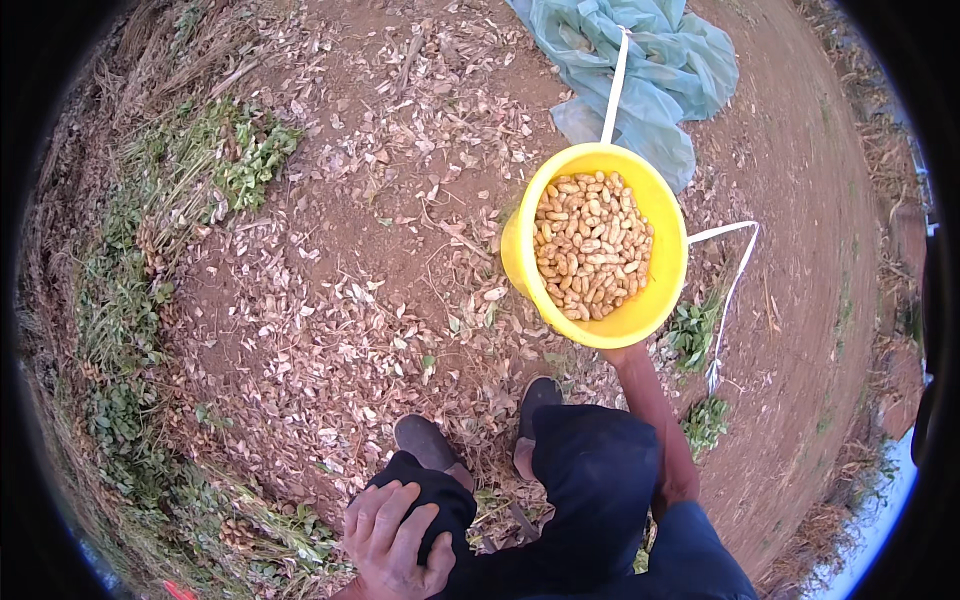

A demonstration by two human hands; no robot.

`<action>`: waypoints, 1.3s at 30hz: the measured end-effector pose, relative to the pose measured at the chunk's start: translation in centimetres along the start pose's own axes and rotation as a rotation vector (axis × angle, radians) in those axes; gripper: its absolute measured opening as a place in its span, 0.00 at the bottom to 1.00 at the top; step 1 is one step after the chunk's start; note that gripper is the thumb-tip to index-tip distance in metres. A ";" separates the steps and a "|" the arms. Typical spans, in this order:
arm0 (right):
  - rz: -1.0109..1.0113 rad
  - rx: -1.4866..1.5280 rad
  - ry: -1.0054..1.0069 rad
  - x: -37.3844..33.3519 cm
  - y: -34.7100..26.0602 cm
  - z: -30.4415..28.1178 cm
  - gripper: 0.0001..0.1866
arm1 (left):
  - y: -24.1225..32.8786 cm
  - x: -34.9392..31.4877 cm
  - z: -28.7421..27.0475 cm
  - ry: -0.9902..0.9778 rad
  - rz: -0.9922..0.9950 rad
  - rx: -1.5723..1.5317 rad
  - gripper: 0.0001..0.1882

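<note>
A yellow bucket [527, 275], filled in good part with unshelled peanuts [595, 245], is right of the middle in the head view. My right forearm reaches up to its near side. Only the base of my right hand [624, 354] shows there, at the bucket's wall; the fingers are hidden under the rim, so their grip cannot be made out. My left hand [392, 540] lies on my left knee, fingers spread over the dark trouser cloth and nothing in it. White straps [617, 85] run out from the bucket's far and right sides.
Crumpled blue-green plastic sheeting [650, 60] lies beyond the bucket. Pulled peanut plants [130, 300] are heaped along the left, with leafy sprigs [705, 425] by my right arm. Dry leaves [370, 320] litter the soil. My dark shoes [428, 441] stand nearer, below the bucket.
</note>
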State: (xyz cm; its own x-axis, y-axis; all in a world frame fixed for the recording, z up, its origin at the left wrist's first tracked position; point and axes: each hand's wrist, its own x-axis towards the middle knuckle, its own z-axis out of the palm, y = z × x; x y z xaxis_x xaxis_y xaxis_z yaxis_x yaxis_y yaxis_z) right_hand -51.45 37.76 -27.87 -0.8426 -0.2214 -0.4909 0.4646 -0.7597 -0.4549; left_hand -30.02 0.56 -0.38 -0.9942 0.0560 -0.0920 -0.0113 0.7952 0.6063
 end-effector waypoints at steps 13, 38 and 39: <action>-0.122 -0.381 0.963 -7.0 -6.0 3.0 0.05 | 1.4 3.1 -2.5 -0.135 -0.181 -0.091 0.16; 0.171 -0.075 0.741 -11.3 -12.8 25.0 0.12 | -0.1 -11.0 -16.2 -0.499 -0.985 -0.590 0.19; 0.194 -0.063 0.759 -12.2 -14.0 24.7 0.15 | -1.8 -13.2 -17.0 -0.466 -0.962 -0.509 0.16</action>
State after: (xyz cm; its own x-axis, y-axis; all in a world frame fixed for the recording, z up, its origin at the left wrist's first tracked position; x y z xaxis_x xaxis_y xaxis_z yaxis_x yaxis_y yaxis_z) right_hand -54.34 35.99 2.84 -0.3391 0.1491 -0.9289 0.6179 -0.7092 -0.3394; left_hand -18.73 -11.88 13.18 -0.4197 -0.1357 -0.8975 -0.8797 0.3043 0.3654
